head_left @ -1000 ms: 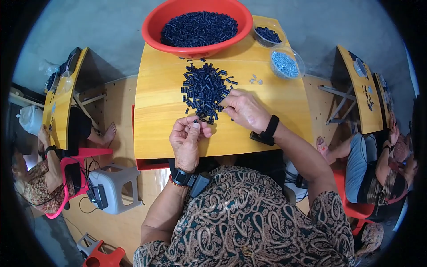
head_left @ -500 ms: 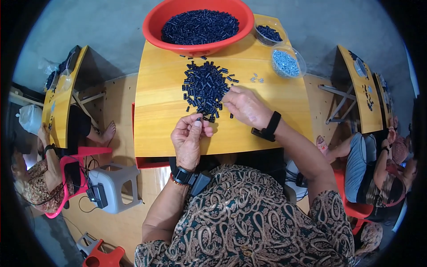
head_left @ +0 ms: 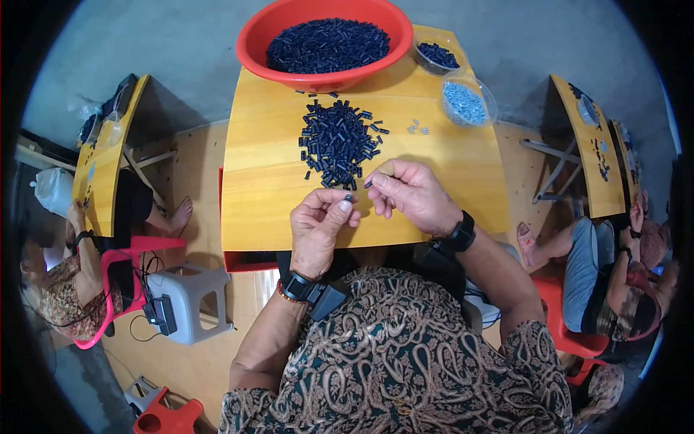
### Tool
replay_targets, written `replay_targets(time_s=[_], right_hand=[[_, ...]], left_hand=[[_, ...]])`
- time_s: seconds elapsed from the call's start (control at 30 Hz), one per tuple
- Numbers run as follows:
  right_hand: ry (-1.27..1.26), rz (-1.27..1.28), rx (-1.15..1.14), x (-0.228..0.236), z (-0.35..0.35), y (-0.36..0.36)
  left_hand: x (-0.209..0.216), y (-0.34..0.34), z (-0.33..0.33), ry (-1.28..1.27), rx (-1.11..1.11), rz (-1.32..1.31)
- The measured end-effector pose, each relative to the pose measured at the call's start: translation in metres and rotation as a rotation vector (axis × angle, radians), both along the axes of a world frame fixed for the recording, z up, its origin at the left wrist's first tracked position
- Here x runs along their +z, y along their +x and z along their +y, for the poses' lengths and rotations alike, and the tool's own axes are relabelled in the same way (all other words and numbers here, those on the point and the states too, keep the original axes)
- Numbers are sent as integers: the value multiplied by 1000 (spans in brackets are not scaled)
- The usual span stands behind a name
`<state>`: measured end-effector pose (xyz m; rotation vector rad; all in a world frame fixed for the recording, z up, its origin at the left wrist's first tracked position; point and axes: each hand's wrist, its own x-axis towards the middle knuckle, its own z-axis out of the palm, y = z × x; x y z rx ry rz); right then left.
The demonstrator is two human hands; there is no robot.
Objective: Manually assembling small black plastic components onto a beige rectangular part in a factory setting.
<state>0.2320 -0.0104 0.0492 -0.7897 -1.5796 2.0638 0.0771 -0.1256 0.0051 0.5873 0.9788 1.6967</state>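
Here, left hand [head_left: 316, 226], right hand [head_left: 413, 195] pinch one dark piece [head_left: 348, 197] each.

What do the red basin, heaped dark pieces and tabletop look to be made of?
Red basin: probably plastic, smooth and slightly glossy, judging by its even colour and rounded rim. Dark pieces: likely plastic with some sheen, from their small highlights; coated metal can't be ruled out. Tabletop: wood or wood-look laminate, smooth; its grain-like streaks suit either.
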Motion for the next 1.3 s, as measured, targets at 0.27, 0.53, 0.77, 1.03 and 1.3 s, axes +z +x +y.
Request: replay_targets(time_s=[0.27,0.53,0.77,1.03,1.3], right_hand=[[184,0,63,0,-3,3],[358,-85,16,6,-11,2],[355,-142,27,7,-11,0],[439,-141,11,5,-13,-5],[745,-183,-50,5,-19,-6]], left_hand=[[4,2,-1,-33,-115,9],[3,3,-1,-43,-109,67],[7,5,-1,-53,-86,86],[8,5,-2,-67,-91,82],[10,9,-2,-48,-97,19]])
